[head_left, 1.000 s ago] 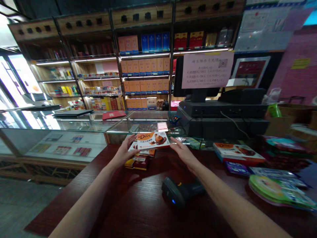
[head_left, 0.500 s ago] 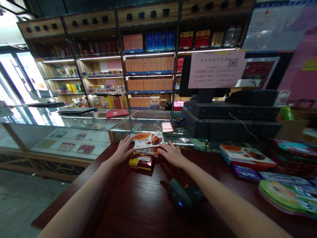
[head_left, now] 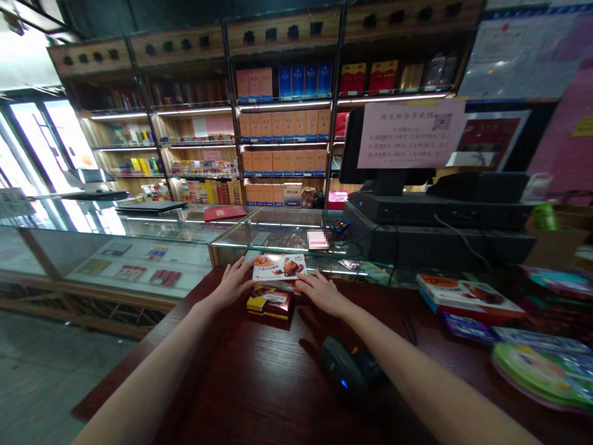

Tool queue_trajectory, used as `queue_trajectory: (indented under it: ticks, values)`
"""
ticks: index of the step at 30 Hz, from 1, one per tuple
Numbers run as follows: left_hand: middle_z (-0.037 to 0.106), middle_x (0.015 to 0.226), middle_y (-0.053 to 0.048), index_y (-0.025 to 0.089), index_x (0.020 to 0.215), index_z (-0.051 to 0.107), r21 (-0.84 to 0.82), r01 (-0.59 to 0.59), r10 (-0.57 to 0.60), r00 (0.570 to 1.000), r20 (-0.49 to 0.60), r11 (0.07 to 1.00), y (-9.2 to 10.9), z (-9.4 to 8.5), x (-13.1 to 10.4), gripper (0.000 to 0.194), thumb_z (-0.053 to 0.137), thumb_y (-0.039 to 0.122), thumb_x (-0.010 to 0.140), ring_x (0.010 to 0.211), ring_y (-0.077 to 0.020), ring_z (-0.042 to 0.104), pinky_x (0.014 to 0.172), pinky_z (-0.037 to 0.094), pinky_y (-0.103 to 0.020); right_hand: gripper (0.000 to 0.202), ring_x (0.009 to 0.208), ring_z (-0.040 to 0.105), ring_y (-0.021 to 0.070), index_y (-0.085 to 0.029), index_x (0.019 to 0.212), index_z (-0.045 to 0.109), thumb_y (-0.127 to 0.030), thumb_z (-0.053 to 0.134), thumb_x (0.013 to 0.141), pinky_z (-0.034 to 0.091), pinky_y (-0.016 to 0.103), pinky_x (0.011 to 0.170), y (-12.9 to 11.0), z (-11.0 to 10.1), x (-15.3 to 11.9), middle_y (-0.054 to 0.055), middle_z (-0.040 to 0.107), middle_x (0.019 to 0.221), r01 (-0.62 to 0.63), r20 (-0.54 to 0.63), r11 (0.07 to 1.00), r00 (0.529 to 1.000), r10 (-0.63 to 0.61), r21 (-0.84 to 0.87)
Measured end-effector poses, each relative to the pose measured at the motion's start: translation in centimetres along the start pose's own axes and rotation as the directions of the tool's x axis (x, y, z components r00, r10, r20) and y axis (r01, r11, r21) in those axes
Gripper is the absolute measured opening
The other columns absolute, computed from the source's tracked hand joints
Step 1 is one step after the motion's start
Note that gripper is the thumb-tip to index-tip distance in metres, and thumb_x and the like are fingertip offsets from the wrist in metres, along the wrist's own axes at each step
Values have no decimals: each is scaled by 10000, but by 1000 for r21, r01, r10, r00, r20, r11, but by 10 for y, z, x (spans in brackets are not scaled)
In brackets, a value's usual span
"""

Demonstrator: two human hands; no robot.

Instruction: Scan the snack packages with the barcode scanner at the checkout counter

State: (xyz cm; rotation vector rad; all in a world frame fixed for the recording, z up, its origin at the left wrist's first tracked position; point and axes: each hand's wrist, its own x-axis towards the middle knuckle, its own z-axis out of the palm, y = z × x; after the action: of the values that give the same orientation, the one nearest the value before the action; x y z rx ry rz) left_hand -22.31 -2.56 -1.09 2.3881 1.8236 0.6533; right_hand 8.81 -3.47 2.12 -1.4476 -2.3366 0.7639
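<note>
A white and orange Dove chocolate box (head_left: 280, 267) lies between my two hands on the far part of the dark wooden counter. My left hand (head_left: 235, 283) is against its left side, thumb near the lower left corner. Against the right side is my right hand (head_left: 322, 292), fingertips at the lower right corner. Together they hold the box from both ends. Another box is partly visible beneath it. In front sit yellow and dark red chocolate packs (head_left: 270, 301), touched by neither hand. A black barcode scanner (head_left: 343, 368) with a blue light lies by my right forearm.
Another Dove box (head_left: 470, 296), purple packets (head_left: 466, 326) and green round packs (head_left: 532, 374) lie at the right. A glass display case (head_left: 273, 221) adjoins the counter's far edge. Behind it stands a cash register (head_left: 435, 210) with a pink paper sign (head_left: 410, 133).
The view has shifted slightly, so everything sits a little further right. The held Dove box looks flatter and covers more of the box beneath; both hands stay at its sides.
</note>
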Motion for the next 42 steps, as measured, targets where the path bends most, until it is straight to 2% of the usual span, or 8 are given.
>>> queue_trajectory:
  ticks: [4,9,15,26,33,42]
  values:
    - [318,1626,-40,335,1541,252,12,27,-28,998,48,1000,-5,4,6,649,460,418,932,1539,-320,142,1185,133,-670,647,1543,57,341,-312,1533,369,-638,243,989,15,692,1177,1,1,6,-26,310,1629,-7,31,999,1000,6,44]
    - [336,1618,-31,344,1548,245,49,25,-27,998,59,999,-10,11,11,654,448,381,928,1536,-320,155,1185,128,-674,676,1545,31,334,-317,1547,338,-657,178,984,9,693,1177,3,4,8,-42,270,1642,-24,75,999,997,22,22]
    - [332,1621,-16,354,1549,251,73,6,-13,995,101,997,-13,11,17,635,414,368,936,1534,-324,160,1180,136,-680,687,1545,25,338,-342,1564,287,-665,115,983,11,687,1177,0,3,9,-45,226,1657,-27,134,1000,991,26,5]
    - [425,1571,-35,357,1514,330,54,9,-14,995,94,999,-19,17,25,593,410,343,926,1515,-342,222,1152,152,-716,710,1540,72,340,-327,1567,284,-679,100,978,7,696,1172,4,5,13,-40,209,1661,-20,127,999,992,16,27]
    - [401,1586,-28,339,1519,320,64,30,-37,993,110,997,-15,16,27,605,384,300,919,1514,-342,222,1165,147,-693,708,1537,81,363,-317,1567,286,-679,126,980,23,719,1162,0,6,10,-24,212,1661,-29,126,997,992,19,77]
    - [402,1585,-42,332,1512,335,68,16,-22,995,93,998,-23,23,28,606,380,285,910,1509,-334,236,1153,168,-701,670,1535,87,370,-336,1563,297,-647,125,995,34,715,1166,-3,4,8,-30,195,1666,-31,140,997,990,21,68]
